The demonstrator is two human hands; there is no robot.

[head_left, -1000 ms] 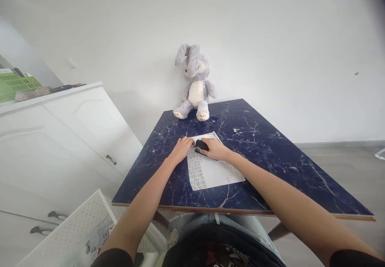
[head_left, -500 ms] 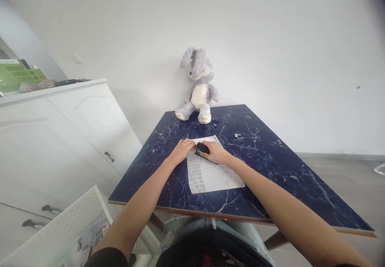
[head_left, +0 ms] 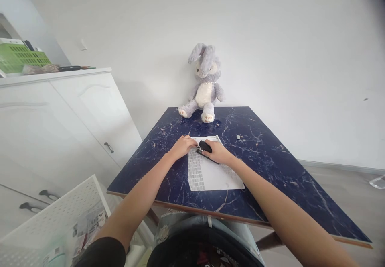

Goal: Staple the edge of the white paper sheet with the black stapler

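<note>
My right hand (head_left: 218,153) is closed around a black stapler (head_left: 205,146) held low over a sheet of printed paper (head_left: 214,178). The stapler's nose points left, and a gap with shiny metal shows between its upper arm and base. At the paper's upper left edge, my left hand (head_left: 184,146) has its fingers bent and pressed together, close to the stapler's nose. What lies between those fingertips is too small to make out. The paper lies flat on the dark blue marble-patterned table (head_left: 270,178), with a printed grid down its left side.
A grey plush rabbit (head_left: 206,86) sits at the table's back edge against the wall. A small pale piece (head_left: 238,137) lies right of the paper. On the left stand a white cabinet (head_left: 75,110), with a green basket (head_left: 24,56) on top, and a white perforated bin (head_left: 69,202).
The view has shifted slightly. Both hands stay at the paper's top, and a little more metal shows at the stapler's nose, by my left fingertips.
</note>
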